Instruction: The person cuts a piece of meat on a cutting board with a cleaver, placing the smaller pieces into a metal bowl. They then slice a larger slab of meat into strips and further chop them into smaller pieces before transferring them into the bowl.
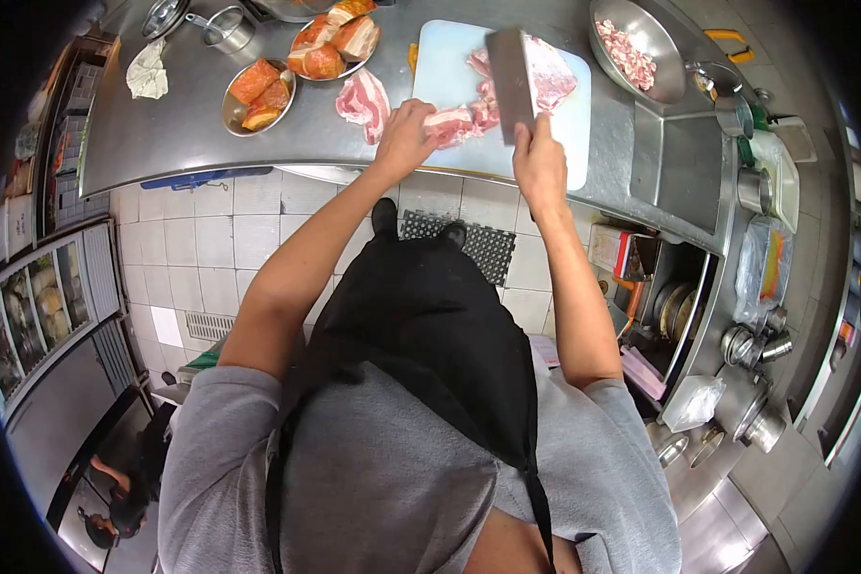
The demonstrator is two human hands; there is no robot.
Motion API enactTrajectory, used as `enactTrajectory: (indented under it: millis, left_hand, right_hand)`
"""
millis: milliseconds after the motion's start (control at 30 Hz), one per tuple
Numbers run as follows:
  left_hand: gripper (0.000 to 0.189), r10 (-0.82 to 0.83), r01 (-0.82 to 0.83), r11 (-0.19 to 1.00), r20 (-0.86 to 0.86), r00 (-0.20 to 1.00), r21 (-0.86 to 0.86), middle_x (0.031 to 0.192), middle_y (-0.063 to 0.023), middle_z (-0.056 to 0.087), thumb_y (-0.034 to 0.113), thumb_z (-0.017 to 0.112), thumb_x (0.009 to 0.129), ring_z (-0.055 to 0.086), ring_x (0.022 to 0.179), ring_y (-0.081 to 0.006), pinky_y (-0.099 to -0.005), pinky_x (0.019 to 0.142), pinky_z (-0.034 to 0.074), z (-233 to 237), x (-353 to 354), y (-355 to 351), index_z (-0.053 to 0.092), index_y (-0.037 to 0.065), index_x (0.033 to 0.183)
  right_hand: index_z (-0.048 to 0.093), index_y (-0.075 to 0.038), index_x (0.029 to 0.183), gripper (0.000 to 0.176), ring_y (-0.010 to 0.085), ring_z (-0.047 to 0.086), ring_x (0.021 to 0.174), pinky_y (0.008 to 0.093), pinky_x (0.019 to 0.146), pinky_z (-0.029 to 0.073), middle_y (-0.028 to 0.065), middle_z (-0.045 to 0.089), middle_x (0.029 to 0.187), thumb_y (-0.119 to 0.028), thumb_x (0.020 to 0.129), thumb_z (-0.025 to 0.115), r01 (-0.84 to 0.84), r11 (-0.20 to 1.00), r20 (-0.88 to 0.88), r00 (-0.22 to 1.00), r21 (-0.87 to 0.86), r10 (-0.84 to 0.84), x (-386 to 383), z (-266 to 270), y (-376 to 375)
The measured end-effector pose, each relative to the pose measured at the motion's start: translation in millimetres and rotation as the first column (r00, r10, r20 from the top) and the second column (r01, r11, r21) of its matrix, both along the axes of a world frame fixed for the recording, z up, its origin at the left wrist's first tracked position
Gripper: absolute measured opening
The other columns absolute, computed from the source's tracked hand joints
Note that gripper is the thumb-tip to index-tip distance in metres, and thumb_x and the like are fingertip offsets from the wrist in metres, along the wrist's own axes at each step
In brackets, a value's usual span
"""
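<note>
My right hand (541, 165) is wrapped round the handle of a cleaver (509, 81), whose broad blade stands raised over the white cutting board (445, 48) and is slightly blurred. At the board's left edge, my left hand (406, 136) grips the end of a strip of raw pork belly (447, 125). Cut bits of meat lie between that strip and the blade. Behind the cleaver rests a larger pale slab of raw meat (553, 78), partly hidden by the blade. Left of the board, another slice of pork belly (363, 100) lies on the steel counter.
Two metal bowls (232, 120) of orange-seasoned meat chunks stand at the left. A large steel bowl (667, 57) holds diced meat at the back right, near a sink (679, 167). A crumpled cloth (147, 72) and a saucepan (228, 33) sit farther left. Another person (124, 497) is at lower left.
</note>
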State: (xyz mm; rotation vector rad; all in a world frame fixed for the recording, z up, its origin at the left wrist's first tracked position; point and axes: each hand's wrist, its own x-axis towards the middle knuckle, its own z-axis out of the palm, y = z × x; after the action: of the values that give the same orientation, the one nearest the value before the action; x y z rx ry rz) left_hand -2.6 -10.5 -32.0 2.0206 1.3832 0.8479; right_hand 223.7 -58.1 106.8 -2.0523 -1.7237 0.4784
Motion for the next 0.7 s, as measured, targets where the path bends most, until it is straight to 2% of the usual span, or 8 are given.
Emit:
enactTrajectory:
  millis: [100,200,267,300,533,567,667,700]
  left_hand:
    - [0.050,-0.009,0.010,1.000,-0.085,0.996,0.010,0.132,-0.0161,0.056,0.020,0.077,0.083,0.055,0.121,-0.0379,-0.0461,0.104,0.047,4,-4,-2,0.061,0.004,0.127]
    - [0.052,-0.009,0.016,0.998,-0.091,0.996,0.068,0.131,-0.0144,0.056,0.020,0.079,0.081,0.056,0.120,-0.0377,-0.0458,0.102,0.049,11,11,4,0.061,0.006,0.128]
    - [0.049,-0.100,0.098,0.995,-0.167,0.981,-0.020,0.128,-0.0125,0.058,0.020,0.078,0.081,0.056,0.118,-0.0378,-0.0452,0.101,0.049,14,24,5,0.062,0.007,0.125]
    - [0.048,-0.147,0.140,0.989,-0.202,0.968,-0.048,0.127,-0.0115,0.059,0.020,0.078,0.080,0.056,0.117,-0.0379,-0.0449,0.100,0.050,16,29,16,0.063,0.007,0.124]
    - [0.035,-0.053,0.058,0.997,-0.101,0.993,0.041,0.117,-0.0099,0.063,0.015,0.078,0.079,0.058,0.105,-0.0357,-0.0443,0.094,0.049,-14,38,26,0.069,0.008,0.111]
    - [0.032,-0.115,0.122,0.990,-0.097,0.989,0.065,0.115,-0.0093,0.064,0.014,0.078,0.080,0.058,0.104,-0.0353,-0.0431,0.095,0.048,-19,37,28,0.070,0.008,0.111]
    - [0.032,-0.163,0.166,0.986,-0.110,0.980,0.015,0.117,-0.0068,0.064,0.013,0.077,0.081,0.056,0.112,-0.0352,-0.0424,0.100,0.050,-23,34,28,0.071,0.010,0.112]
    - [0.034,-0.178,0.178,0.984,-0.109,0.978,-0.012,0.119,-0.0091,0.063,0.013,0.076,0.081,0.056,0.113,-0.0366,-0.0431,0.100,0.050,-18,33,28,0.070,0.009,0.114]
  right_hand:
    - [0.048,0.001,0.114,0.025,0.0536,0.066,0.072,0.0612,0.064,0.050,0.0315,0.067,0.074,-0.022,0.106,0.052,0.034,0.974,-0.095,0.995,0.223,-0.013,-21,37,7]
    - [0.048,0.001,0.116,0.021,0.0519,0.068,0.077,0.0603,0.067,0.052,0.0307,0.069,0.080,-0.016,0.104,0.051,0.090,0.989,-0.065,0.994,0.121,-0.083,-39,-28,-6]
    - [0.048,0.002,0.118,0.022,0.0502,0.070,0.085,0.0605,0.074,0.054,0.0300,0.071,0.088,-0.010,0.100,0.049,-0.042,0.969,0.100,0.993,-0.243,0.069,-34,-97,-16]
    - [0.048,0.002,0.121,0.028,0.0495,0.071,0.091,0.0605,0.079,0.054,0.0315,0.071,0.095,-0.008,0.096,0.049,-0.073,0.950,0.135,0.984,-0.304,0.118,-38,-85,-11]
    - [0.047,0.006,0.122,0.031,0.0521,0.069,0.089,0.0622,0.078,0.052,0.0334,0.070,0.091,-0.015,0.101,0.051,-0.103,0.919,0.046,0.990,-0.380,0.130,3,-69,-69]
    - [0.049,0.005,0.123,0.031,0.0529,0.069,0.088,0.0630,0.078,0.052,0.0342,0.069,0.088,-0.019,0.103,0.051,-0.098,0.943,0.032,0.993,-0.317,0.114,10,-83,-77]
    - [0.050,0.002,0.124,0.032,0.0533,0.069,0.087,0.0627,0.079,0.052,0.0347,0.069,0.089,-0.022,0.103,0.054,-0.099,0.963,-0.137,0.988,-0.252,0.066,28,-107,-35]
    - [0.050,0.001,0.125,0.033,0.0532,0.069,0.087,0.0625,0.079,0.052,0.0348,0.069,0.090,-0.023,0.103,0.055,-0.072,0.967,-0.084,0.995,-0.244,0.053,27,-104,-29]
